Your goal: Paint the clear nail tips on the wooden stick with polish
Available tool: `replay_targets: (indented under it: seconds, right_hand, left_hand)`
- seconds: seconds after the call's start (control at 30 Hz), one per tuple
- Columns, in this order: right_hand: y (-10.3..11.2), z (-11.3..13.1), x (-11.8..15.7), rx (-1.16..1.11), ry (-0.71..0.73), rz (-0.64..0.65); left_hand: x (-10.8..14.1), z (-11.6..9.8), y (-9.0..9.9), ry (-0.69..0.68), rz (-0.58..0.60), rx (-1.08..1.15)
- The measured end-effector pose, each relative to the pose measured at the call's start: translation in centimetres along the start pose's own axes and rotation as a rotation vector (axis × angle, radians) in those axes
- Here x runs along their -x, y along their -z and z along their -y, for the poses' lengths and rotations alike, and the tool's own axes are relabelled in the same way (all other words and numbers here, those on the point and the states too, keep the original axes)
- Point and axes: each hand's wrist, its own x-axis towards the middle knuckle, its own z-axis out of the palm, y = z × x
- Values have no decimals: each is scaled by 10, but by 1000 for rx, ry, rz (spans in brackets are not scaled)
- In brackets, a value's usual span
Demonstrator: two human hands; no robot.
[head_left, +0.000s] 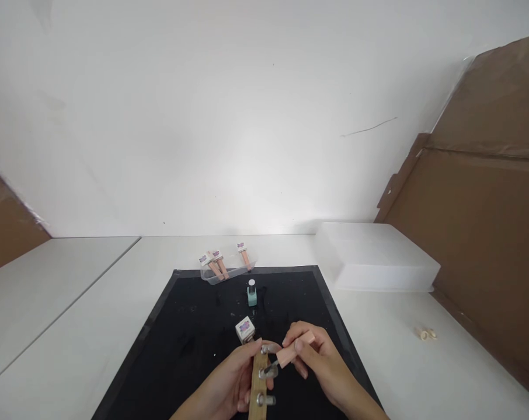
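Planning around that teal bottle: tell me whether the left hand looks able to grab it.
Probably not: the left hand holds the wooden strip, and the white-topped block stands between it and the teal bottle.

1. Strip (258, 402): pale wood, visibly grained.
2. Pegs (270, 401) on it: shiny and clear, glass-like or plastic, silvery at the base.
3. Handle (286, 355): smooth pink plastic by its look.
4. Bottle (251, 297): smooth, glossy.
5. Tray (212, 279): thin, clear, shiny plastic.
6. Bin (378, 256): smooth, translucent white plastic.
7. Mat (177, 361): black, mostly matt, flecked.
8. Worktop (115, 297): smooth, white.
9. Side panel (483, 227): brown cardboard, creased, slight sheen.
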Motion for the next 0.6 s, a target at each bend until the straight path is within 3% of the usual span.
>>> replay_targets:
  seconds: [0.33,0.6]
  right_hand:
    - [1,-4,-1,87,-20,37]
    - [-3,4,-1,74,-80,-113]
  left_hand:
    - [-1,2,0,-39,16,-43]
    - [-2,3,2,-26,23,-38]
